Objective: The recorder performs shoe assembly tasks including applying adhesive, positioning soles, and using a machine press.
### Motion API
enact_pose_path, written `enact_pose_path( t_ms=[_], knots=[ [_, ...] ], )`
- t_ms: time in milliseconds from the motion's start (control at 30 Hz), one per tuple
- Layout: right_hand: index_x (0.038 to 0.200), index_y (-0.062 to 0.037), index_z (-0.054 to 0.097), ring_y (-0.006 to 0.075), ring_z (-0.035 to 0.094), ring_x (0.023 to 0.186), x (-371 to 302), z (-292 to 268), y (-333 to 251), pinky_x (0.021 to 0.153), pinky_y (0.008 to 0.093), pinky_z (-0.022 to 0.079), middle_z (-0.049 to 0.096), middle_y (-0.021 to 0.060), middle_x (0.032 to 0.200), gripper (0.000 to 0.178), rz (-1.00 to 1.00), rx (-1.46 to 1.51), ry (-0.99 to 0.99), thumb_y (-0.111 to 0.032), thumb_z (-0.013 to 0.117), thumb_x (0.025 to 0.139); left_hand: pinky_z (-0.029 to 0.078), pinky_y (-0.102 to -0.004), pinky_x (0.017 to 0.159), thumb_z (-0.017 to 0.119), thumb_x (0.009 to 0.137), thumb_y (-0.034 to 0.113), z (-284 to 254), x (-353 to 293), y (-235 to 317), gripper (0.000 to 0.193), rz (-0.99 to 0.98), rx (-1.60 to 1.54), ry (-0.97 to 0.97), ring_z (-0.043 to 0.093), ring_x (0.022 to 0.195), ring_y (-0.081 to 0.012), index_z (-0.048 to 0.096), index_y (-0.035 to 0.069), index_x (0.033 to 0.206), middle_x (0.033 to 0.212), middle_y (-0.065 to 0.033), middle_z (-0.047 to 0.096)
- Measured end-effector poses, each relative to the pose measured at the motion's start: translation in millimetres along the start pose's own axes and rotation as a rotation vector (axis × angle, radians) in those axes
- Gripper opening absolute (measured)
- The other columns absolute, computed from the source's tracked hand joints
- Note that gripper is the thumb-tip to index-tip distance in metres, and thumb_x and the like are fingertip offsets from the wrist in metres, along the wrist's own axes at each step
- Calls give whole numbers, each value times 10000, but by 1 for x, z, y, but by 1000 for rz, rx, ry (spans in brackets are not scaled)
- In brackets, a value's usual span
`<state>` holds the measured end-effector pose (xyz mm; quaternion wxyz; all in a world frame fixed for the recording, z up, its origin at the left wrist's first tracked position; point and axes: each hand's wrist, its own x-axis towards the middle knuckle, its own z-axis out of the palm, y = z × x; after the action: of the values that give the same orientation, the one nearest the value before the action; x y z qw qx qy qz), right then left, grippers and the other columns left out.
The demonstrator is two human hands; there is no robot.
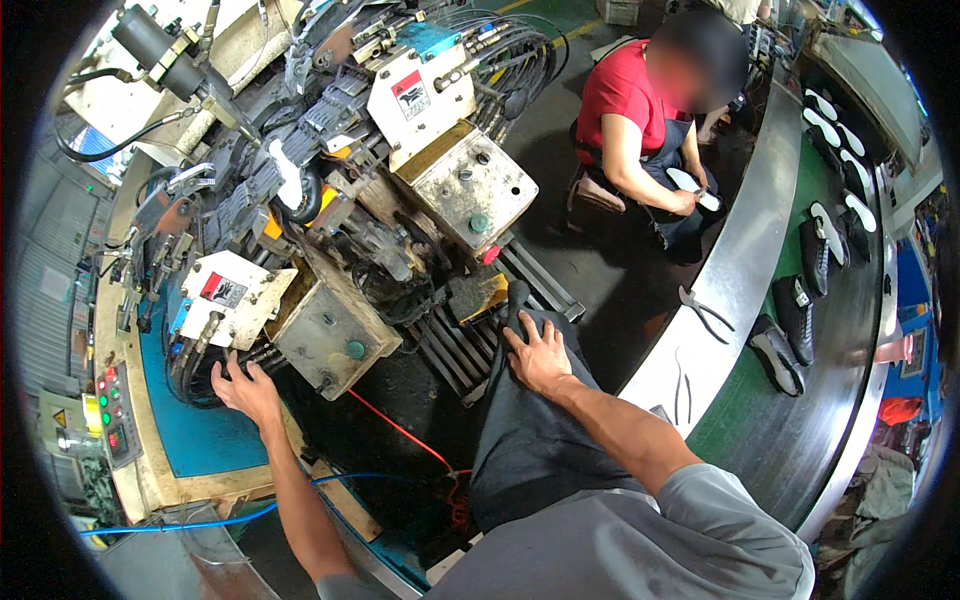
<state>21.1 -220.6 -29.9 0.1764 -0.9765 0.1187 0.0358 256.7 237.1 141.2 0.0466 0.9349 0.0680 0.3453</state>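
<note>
My left hand (pixel 248 393), fingers apart and slightly bent, is at the black hoses (pixel 195 372) beside the lower control box (pixel 335 335); whether it touches them I cannot tell. No object shows in it. My right hand (pixel 541 356) lies with spread fingers on the dark cloth over my knee (pixel 530 430), holding nothing. Ahead, a shoe with a white sole (pixel 286 178) sits in the large machine (pixel 330 125), sole outward, its black upper partly hidden. The upper control box (pixel 470 190) carries a green button (pixel 479 223) and a red knob (pixel 490 255).
At right, a conveyor (pixel 740 445) bears several black shoes (pixel 795 318), some with white soles showing. Two pliers (pixel 706 312) lie on its metal edge (pixel 745 260). A seated co-worker in red (pixel 615 95) holds a white-soled shoe. A red hose (pixel 405 432) runs below the machine.
</note>
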Motion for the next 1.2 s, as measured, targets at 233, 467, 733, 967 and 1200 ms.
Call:
enact_pose_path(
  t_ms=[233,467,733,967,1200],
  knots=[
    [1621,-264,541,563,432,1469,-3,-3,6,1205,648,407,346,170,1744,623,5,29,10,-363,697,1026,482,-501,1131,596,1111,168,0,-8,74,367,215,-527,-288,653,1284,-421,681,-29,1409,1375,-231,697],
    [1608,-262,554,553,426,1474,-7,-11,13,1211,642,402,348,165,1744,610,38,44,18,-371,698,1025,474,-484,1192,506,1185,452,63,40,145,593,-317,-1253,-726,663,1359,-348,568,-3,1561,1453,-252,691],
    [1601,-262,563,541,428,1476,-4,-14,20,1212,630,403,358,162,1737,592,67,77,29,-384,684,1034,509,-462,1173,630,1086,625,82,63,223,754,-718,-1822,-1164,670,1321,-286,556,57,1575,1486,-141,682],
    [1566,-245,602,534,420,1499,-2,-11,17,1214,632,395,369,159,1738,546,40,106,34,-393,674,1046,550,-449,1114,594,1146,353,37,27,257,578,-637,-1732,-914,655,1323,-291,478,48,1622,1490,-124,640],
    [1550,-87,622,394,651,1364,-6,-45,-1,1171,500,500,670,175,1495,500,-106,1057,216,-393,562,1160,509,-423,1146,598,1146,225,-66,-54,270,702,-160,-1722,-711,605,1380,-280,268,62,1744,1598,-146,530]
  ],
)
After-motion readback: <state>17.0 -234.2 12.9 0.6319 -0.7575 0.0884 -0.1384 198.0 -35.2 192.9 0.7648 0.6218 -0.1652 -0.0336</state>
